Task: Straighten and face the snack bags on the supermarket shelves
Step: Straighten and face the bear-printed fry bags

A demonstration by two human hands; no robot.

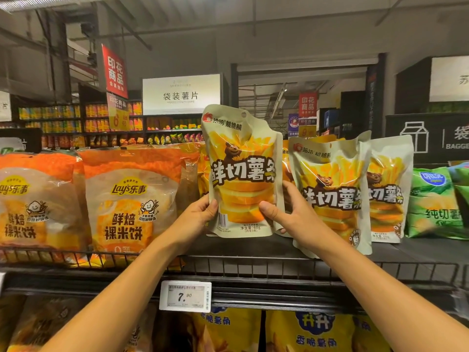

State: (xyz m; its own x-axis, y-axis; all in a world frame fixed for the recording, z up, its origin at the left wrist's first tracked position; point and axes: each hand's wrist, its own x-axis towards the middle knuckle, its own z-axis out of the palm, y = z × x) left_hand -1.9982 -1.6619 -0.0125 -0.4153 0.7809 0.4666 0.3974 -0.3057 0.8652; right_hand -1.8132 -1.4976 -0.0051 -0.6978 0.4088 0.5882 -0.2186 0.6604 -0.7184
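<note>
Left hand [200,214] and right hand [289,212] clamped on upright fries bag [243,174], one at each lower edge.

The potato-stick bag [242,171] in the middle is cream with yellow-orange fries, a brown bear and white lettering outlined dark. Two matching bags [330,194] stand to its right. Far right, a green chip bag [434,201]. Left, orange rice-cracker bags [132,199] with yellow logos. Near, a white price tag [185,296] with black digits.
</note>
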